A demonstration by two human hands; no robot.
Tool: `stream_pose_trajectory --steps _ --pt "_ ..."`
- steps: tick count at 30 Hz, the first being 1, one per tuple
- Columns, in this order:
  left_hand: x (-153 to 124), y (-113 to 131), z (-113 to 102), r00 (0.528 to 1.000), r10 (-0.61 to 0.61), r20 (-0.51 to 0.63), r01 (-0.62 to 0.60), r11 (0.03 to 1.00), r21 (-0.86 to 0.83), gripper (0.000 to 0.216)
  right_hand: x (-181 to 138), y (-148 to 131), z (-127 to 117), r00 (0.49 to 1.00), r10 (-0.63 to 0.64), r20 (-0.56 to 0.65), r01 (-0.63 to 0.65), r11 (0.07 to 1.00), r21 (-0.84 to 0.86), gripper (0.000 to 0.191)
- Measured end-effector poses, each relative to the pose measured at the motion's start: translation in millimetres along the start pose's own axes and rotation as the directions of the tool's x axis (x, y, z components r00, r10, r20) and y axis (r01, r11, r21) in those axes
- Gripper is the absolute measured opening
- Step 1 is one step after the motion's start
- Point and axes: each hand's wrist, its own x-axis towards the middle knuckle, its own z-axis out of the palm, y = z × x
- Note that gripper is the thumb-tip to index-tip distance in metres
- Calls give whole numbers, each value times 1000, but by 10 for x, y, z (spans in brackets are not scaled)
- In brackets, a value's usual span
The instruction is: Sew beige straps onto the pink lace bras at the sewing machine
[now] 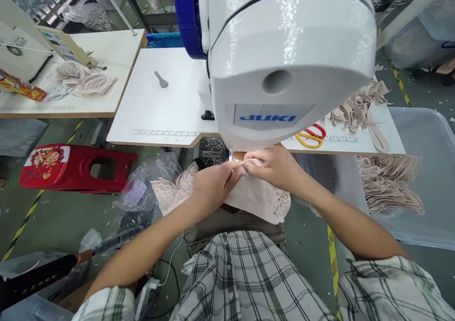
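Both my hands meet just below the head of a white JUKI sewing machine (295, 88). My left hand (211, 186) pinches the edge of a pale pink lace garment (254, 197), which looks like a bra. Close beside it, my right hand (272, 167) grips the same edge, its fingertips nearly touching the left ones. Lace cups hang to the left under my left wrist, and the smooth panel drapes over my lap. The machine's head hides the needle area, so I cannot tell how the cloth sits there.
Scissors with red and yellow handles (311, 137) lie right of the machine, near beige fabric strips (359, 112). A clear plastic bin (433, 183) holds stacked pieces at right. A red stool (78, 168) lies on its side at left. A small grey tool (161, 79) rests on the white table (156, 107).
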Motion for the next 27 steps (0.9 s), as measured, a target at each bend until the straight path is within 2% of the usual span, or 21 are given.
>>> stream_pose_trajectory --steps 1,3,4,6,9,11,14,16,18,20,21,23,24,27 --pt "-7 -63 19 993 102 -58 -99 993 58 26 49 -17 -20 1000 20 15 -20 1000 -9 20" --pt "-18 -187 47 941 306 -143 -287 948 140 26 97 -54 -45 999 27 23 -26 999 -26 25" --pt "-19 -239 56 912 374 -166 -348 923 165 28 103 -71 -53 999 23 23 -22 999 -34 27" --pt "-10 -317 61 884 439 -162 -407 892 197 33 99 -98 -64 1000 17 17 -16 998 -60 30" --pt "23 -352 49 878 462 -127 -429 875 224 35 86 -94 -63 1000 16 20 -14 995 -101 33" --pt "44 -319 28 890 447 -88 -418 878 235 33 59 -50 -24 1000 24 15 -22 994 -109 31" --pt "58 -220 -23 932 363 24 -357 899 253 31 -38 68 126 991 -32 -132 10 987 -159 25" --pt "68 -178 -63 950 300 92 -314 913 262 31 -122 150 258 952 -125 -278 57 969 -239 25" --pt "97 -206 -100 948 282 146 -312 915 255 32 -189 206 370 893 -201 -404 73 948 -310 23" --pt "153 -307 -126 914 355 195 -393 893 217 38 -226 227 441 843 -234 -485 61 936 -346 23" --pt "191 -373 -133 883 415 219 -455 870 188 41 -236 229 463 834 -237 -498 58 936 -348 23" --pt "269 -491 -134 819 512 257 -554 823 125 47 -256 233 504 856 -198 -478 57 954 -295 24" --pt "300 -526 -129 804 533 263 -573 814 101 46 -270 239 530 874 -158 -459 53 971 -235 24" --pt "323 -502 -101 834 507 220 -533 842 80 40 -330 284 644 886 0 -464 25 999 48 32"
